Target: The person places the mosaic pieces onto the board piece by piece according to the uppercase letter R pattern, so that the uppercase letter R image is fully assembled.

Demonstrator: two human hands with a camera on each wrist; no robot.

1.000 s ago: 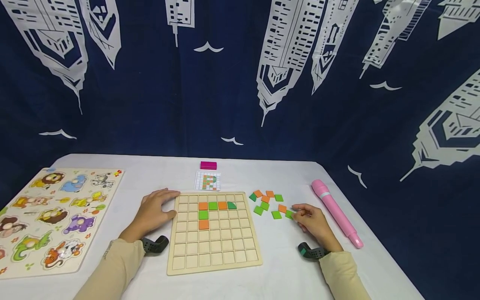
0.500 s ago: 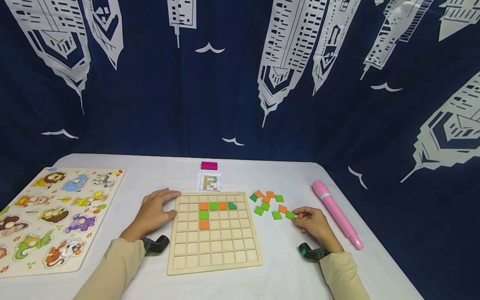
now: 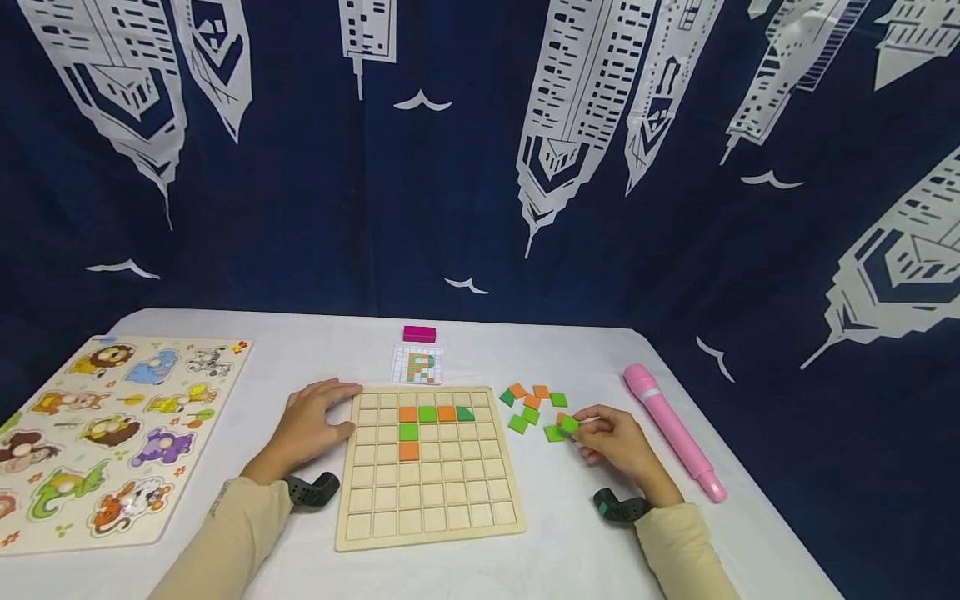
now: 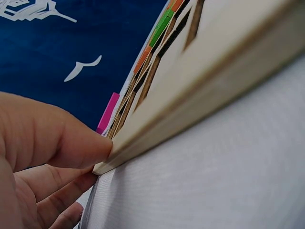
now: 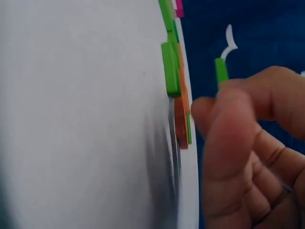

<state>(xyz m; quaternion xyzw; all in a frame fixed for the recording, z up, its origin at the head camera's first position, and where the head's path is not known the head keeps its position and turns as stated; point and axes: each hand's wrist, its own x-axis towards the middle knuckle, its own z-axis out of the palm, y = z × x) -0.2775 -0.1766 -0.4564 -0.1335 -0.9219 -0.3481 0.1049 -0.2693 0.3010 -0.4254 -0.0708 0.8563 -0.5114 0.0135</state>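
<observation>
My right hand (image 3: 615, 442) pinches a green square tile (image 5: 221, 70) between thumb and fingertips. In the right wrist view it is lifted off the white cloth, apart from the loose tiles. In the head view it overlaps an orange tile (image 3: 561, 418) beside another green tile (image 3: 552, 433). My left hand (image 3: 311, 425) holds the wooden grid board (image 3: 431, 529) at its upper left corner, thumb and fingers against the edge. Several orange and green squares and a dark green quarter-round piece (image 3: 465, 413) sit in the board's upper cells.
Several loose tiles (image 3: 517, 423) lie right of the board. Behind it are a pattern card (image 3: 397, 365) and a magenta block (image 3: 419, 334). An animal puzzle board (image 3: 120, 450) lies at left. A thick pink stick (image 3: 675, 433) lies at right, near the table's edge.
My right hand has picked up the green tile from the right end of the loose group and moved slightly left with it. My left hand stays at the board's corner.
</observation>
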